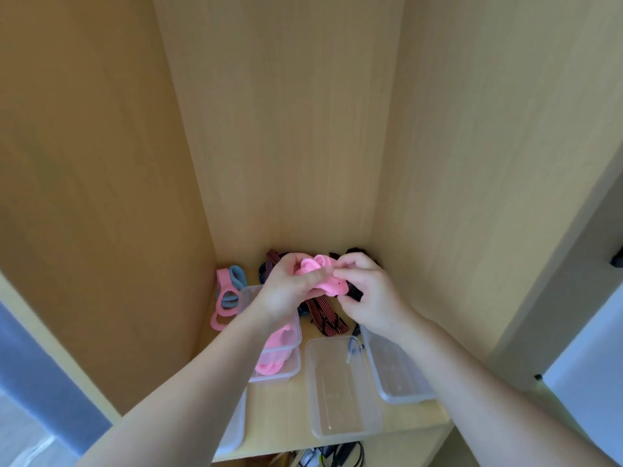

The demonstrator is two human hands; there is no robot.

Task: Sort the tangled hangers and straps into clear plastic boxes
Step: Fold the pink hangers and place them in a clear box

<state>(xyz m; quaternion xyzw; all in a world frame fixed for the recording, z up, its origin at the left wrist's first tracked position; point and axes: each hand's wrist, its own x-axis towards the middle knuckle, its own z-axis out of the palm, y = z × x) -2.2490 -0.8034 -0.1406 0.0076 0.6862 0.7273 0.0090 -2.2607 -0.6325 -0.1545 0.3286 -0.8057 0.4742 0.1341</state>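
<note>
Both forearms reach in from 6 o'clock. From my remote seat I read the left hand [290, 291] as curled round a crumpled pink fabric strap [323, 281], while the right hand [367, 298] pinches the wad's edge at its 3 o'clock side. That strap is held in the air above the wooden shelf floor [279, 416], at 12 o'clock of the boxes. Bunched as it is, it points nowhere cleanly. I judge its long axis to run roughly from 10 to 4 o'clock between the two grips, with both ends hidden.

A black fabric piece [354, 294] sits just under the right thumb, touching the pink, and I cannot tell whether it is knotted in. That is my worry: a hard pull could drag it along, or snag the red-and-black striped strap [325, 316] lying beneath.

At 7 o'clock a clear plastic box with pink items [293, 374] lies partly under the left wrist, so a lowering arm might nudge it. A middle clear plastic box [312, 382] lies at 6 o'clock and a right clear plastic box [397, 375] at 5. Pink and blue loops [226, 298] rest at 9.
</note>
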